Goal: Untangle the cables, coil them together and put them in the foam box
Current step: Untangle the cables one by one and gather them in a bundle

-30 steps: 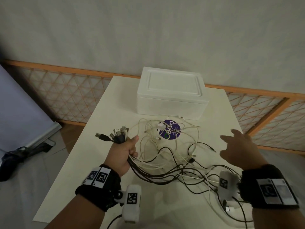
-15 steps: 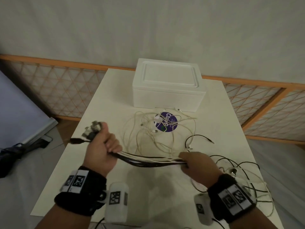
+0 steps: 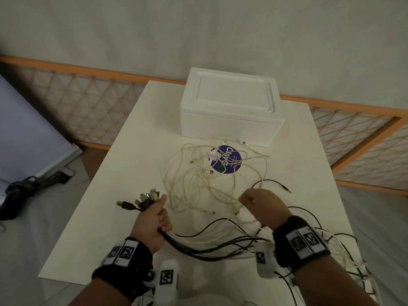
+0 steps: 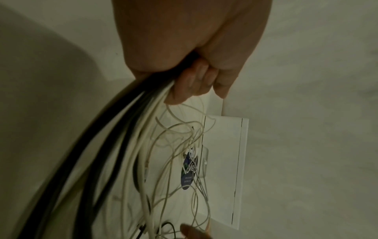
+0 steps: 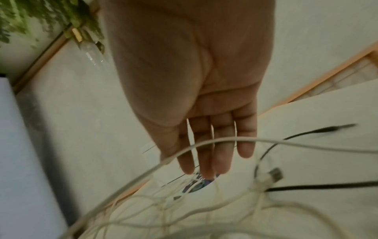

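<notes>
Foam box [image 3: 229,113] lidded, contents hidden. Left hand [image 3: 152,219] clenched round cable bundle [image 3: 198,244]; right hand [image 5: 204,129] fingers straight, released.

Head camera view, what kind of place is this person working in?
Probably a plain room at home or a small office, not a workshop. A white table stands against a bare pale wall, with an orange-framed lattice panel behind it and a tangle of cables spread on top.

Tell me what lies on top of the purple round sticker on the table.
Thin white cables cross the purple sticker, with a white plug at its left edge. They cover part of its printing.
</notes>
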